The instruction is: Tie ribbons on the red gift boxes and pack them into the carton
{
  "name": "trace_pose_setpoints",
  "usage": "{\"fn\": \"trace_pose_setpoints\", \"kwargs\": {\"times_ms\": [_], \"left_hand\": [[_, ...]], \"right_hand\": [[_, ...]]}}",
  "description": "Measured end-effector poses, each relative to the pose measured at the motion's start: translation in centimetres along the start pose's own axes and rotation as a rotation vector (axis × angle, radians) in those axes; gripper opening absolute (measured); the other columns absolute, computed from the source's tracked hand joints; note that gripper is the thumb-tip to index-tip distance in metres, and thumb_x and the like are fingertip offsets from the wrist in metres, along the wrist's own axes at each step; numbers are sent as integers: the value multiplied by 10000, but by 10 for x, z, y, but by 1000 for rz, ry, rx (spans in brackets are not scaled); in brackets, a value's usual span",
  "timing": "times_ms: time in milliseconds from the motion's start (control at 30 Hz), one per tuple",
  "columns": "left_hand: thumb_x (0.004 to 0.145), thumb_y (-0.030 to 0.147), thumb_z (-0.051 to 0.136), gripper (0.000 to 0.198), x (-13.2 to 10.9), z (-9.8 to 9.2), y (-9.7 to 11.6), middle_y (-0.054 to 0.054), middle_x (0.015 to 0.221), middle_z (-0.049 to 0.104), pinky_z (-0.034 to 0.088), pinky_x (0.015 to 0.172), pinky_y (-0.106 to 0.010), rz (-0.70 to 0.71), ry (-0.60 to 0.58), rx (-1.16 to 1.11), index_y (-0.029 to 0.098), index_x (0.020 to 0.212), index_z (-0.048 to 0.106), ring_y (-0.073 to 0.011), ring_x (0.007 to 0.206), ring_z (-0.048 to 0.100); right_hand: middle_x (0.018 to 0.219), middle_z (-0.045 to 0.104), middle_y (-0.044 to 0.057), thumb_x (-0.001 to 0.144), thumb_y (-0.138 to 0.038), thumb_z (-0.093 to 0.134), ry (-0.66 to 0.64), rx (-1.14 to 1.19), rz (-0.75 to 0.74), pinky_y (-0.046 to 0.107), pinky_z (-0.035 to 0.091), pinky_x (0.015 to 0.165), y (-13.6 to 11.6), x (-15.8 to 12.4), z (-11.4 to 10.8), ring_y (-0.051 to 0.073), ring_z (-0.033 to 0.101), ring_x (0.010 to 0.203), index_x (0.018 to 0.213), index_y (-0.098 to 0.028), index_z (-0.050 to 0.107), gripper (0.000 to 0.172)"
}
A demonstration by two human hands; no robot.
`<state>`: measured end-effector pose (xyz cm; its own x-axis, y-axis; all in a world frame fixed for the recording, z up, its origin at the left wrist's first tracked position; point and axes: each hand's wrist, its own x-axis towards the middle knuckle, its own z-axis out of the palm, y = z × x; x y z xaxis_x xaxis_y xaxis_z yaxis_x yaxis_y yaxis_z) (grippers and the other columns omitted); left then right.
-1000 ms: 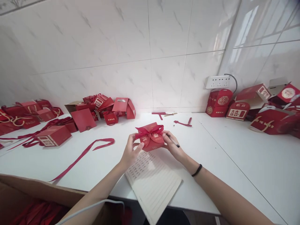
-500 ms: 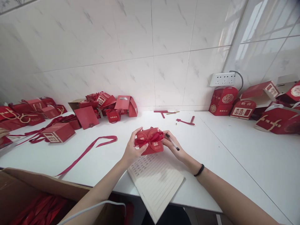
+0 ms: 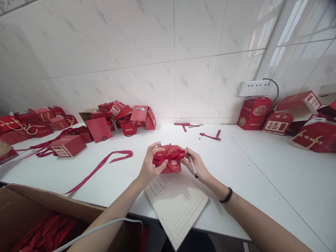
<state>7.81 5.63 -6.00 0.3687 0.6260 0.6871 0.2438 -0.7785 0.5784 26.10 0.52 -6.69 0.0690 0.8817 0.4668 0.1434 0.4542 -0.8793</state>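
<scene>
Between both hands is a small red gift box with gold print and a red ribbon bow across its front. My left hand grips its left side, thumb pressed near the middle of the bow. On the right side, my right hand holds the box's edge and bow with its fingertips, while a pen sits between its fingers, pointing down. Just below the box lies a lined notebook with writing on its upper left part; it juts past the table's front edge.
A loose red ribbon lies to the left. Red boxes are heaped along the wall at left and right. An open cardboard box with red ribbons stands front left. Another person's hand shows at the far left.
The pen in my right hand has swung to point more steeply downward. Both hands still hold the box, and the view has shifted slightly.
</scene>
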Motion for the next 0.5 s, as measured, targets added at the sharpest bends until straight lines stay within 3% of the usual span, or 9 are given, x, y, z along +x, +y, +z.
{"fn": "trace_pose_setpoints", "kwargs": {"times_ms": [167, 500], "left_hand": [[788, 243, 577, 142, 1, 0, 3, -86, 1275, 439, 432, 983, -413, 50, 3, 17, 201, 923, 578, -241, 1200, 454], [821, 299, 553, 128, 4, 1, 3, -76, 1217, 479, 440, 970, -384, -135, 79, -13, 190, 860, 609, -224, 1142, 490]], "right_hand": [[692, 466, 6, 790, -515, 587, 10, -23, -31, 318, 426, 679, 3, -1, 2, 169, 452, 664, 691, -218, 468, 335], [738, 539, 11, 795, -375, 578, -106, -92, 31, 304, 400, 665, 0, -5, 0, 166, 497, 694, 700, -200, 497, 215]]}}
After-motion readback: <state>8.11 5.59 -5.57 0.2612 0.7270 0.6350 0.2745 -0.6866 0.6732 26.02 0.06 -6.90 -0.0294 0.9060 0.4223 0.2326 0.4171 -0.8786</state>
